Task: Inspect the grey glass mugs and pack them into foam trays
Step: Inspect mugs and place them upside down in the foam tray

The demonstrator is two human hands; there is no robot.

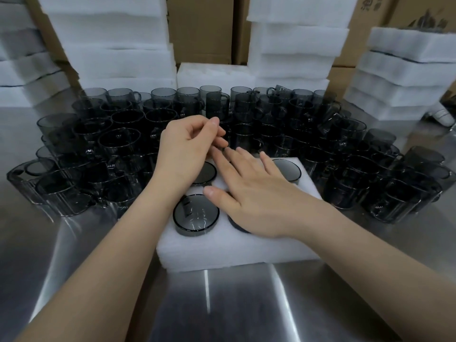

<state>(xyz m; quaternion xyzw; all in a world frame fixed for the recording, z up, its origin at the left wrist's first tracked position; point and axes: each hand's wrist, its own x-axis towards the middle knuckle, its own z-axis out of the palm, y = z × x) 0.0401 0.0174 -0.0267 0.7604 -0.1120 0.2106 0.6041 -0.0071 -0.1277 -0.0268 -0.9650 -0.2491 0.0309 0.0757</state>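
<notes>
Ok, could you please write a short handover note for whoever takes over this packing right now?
Left hand: fingers curled, holding nothing visible, above the white foam tray.
Right hand: flat over the tray's near-right grey glass mug.
Done: four mugs show seated in the tray.
Left: loose mugs crowd the steel table, awaiting inspection and packing.

Foam tray [222,250]: centre and rear pockets hidden under right hand [254,201]; pocket count n/a. Mug [237,227] under the palm: only a dark rim edge shows. Left hand [187,149]: fingertips curled together; held item, if any, too small to tell. Rear mugs [172,99] overlap; count unclear. Boxes [199,28] and foam stacks [111,33] cut off at top edge; box print [370,3] partly cropped. White obj. [443,114] at R edge: unidentifiable.
</notes>
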